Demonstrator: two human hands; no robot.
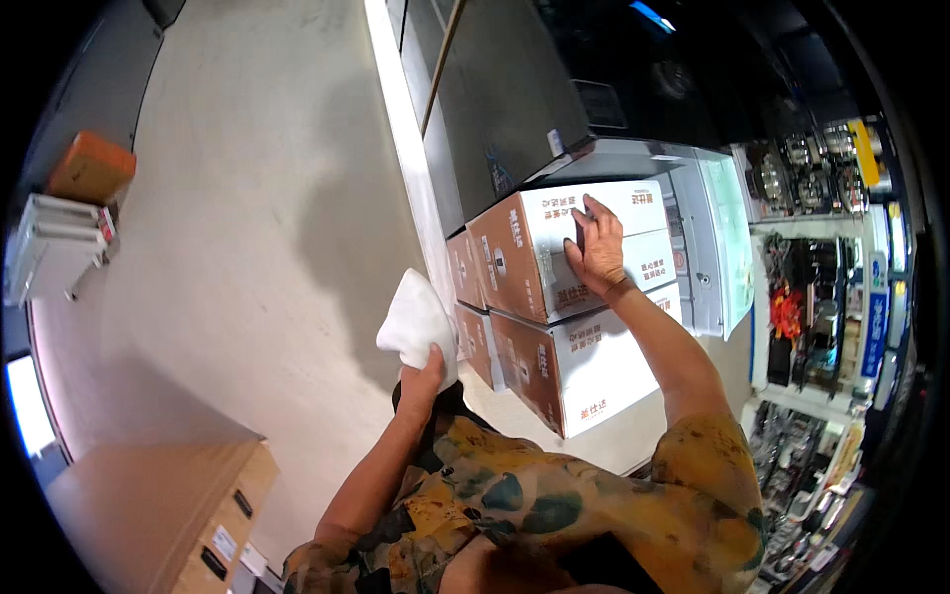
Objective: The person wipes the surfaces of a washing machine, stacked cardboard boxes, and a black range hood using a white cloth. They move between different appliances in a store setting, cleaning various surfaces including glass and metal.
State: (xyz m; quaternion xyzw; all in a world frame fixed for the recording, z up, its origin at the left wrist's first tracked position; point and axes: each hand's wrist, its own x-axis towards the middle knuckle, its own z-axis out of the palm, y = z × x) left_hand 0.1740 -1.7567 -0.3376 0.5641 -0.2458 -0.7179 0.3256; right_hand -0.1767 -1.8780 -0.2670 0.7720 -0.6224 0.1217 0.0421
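Observation:
My left hand grips a folded white cloth, its thumb pressed over the fabric. My right hand lies on the white face of an upper cardboard carton, with its fingers spread and holding nothing. This carton has brown sides and printed writing. Under it is a similar lower carton. Two more brown carton sides show behind them, one upper and one lower. The cloth is apart from the cartons, over the floor on their left.
Beside the cartons stand a dark cabinet and a pale glass-edged unit. Shelves of packaged goods line the right. A large cardboard box stands at lower left. An orange-brown box and white panels sit along the left wall.

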